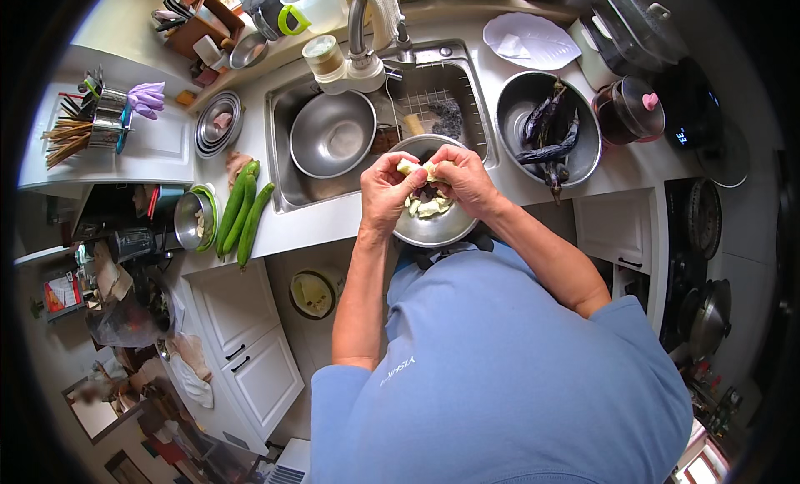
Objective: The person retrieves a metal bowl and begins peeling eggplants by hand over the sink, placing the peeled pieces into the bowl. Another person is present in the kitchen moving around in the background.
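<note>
Both hands meet over a stainless steel bowl (431,231) at the sink's front edge. My left hand (392,187) pinches a pale, soft vegetable piece (407,166). Its other end, or a second such piece, is between the fingers of my right hand (464,179); which of the two, I cannot tell. Under the fingers, more pale green-white pieces (428,207) lie in the bowl, beside something dark that the hands partly hide. Dark, wrinkled, charred-looking eggplants (550,140) lie in a bigger metal bowl (509,99) to the right.
An empty steel bowl (333,135) sits in the sink (281,199), below the faucet (357,27). A wire rack (462,84) spans the right basin. Long green gourds (240,215) and nested bowls (219,122) stand left. A leaf-shaped plate (531,41) and lidded glass pot (628,109) are right.
</note>
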A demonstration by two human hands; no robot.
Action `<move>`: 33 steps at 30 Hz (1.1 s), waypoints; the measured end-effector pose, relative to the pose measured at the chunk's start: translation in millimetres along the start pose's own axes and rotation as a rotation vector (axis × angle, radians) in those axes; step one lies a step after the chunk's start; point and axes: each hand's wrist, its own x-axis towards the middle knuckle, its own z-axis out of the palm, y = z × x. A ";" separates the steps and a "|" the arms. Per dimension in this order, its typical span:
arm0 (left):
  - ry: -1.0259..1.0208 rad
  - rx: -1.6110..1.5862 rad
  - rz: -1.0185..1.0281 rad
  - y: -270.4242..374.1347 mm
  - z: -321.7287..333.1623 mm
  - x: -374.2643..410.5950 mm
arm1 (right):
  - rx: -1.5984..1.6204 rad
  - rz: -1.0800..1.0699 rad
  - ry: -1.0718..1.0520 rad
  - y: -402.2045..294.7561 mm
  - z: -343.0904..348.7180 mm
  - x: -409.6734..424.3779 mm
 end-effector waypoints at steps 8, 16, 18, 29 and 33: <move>0.006 0.566 0.453 9.2 6.3 -5.5 | 0.113 0.063 0.165 12.5 -0.4 7.8; 0.047 0.397 0.014 24.3 -9.1 -15.4 | -0.332 0.007 0.212 10.5 -45.5 23.0; 0.009 0.556 -0.094 -0.1 -21.0 -9.5 | -0.610 0.015 0.087 12.7 -50.1 21.6; 0.160 0.513 -0.074 -39.0 9.5 -14.2 | 0.257 0.109 -0.043 22.6 -32.4 17.2; 0.293 0.588 0.157 -59.1 3.1 -6.0 | 0.017 0.007 -0.148 27.9 -9.5 27.5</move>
